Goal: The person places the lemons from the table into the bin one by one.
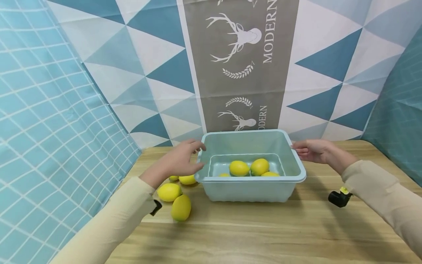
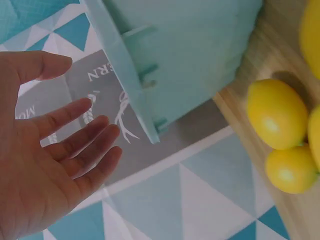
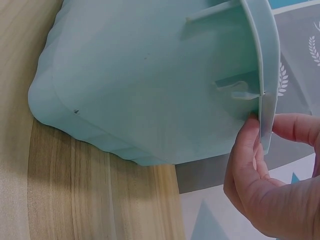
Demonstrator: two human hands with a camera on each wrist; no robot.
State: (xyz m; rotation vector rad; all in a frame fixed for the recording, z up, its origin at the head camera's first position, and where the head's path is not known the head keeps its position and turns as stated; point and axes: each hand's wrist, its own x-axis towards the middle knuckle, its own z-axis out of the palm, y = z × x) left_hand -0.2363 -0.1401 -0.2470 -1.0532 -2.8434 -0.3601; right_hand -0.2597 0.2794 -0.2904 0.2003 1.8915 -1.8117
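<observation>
A pale blue plastic basin point(image 1: 250, 179) stands on the wooden table with several lemons point(image 1: 239, 168) inside; its front wall partly hides some of them. My right hand point(image 1: 313, 150) grips the basin's right rim, and in the right wrist view the thumb and fingers point(image 3: 245, 145) pinch the rim from both sides. At the left rim is my left hand point(image 1: 184, 159), fingers spread and relaxed. The left wrist view shows a gap between that hand point(image 2: 55, 165) and the rim. More lemons point(image 1: 181, 208) lie on the table just left of the basin, below the left forearm.
Behind the wooden table point(image 1: 237, 234) hangs a patterned cloth point(image 1: 237, 80) with deer prints and triangles. A blue gridded cloth point(image 1: 49, 110) borders the left side, a teal one point(image 1: 399, 121) the right. A black wrist piece point(image 1: 339, 198) shows below the right sleeve.
</observation>
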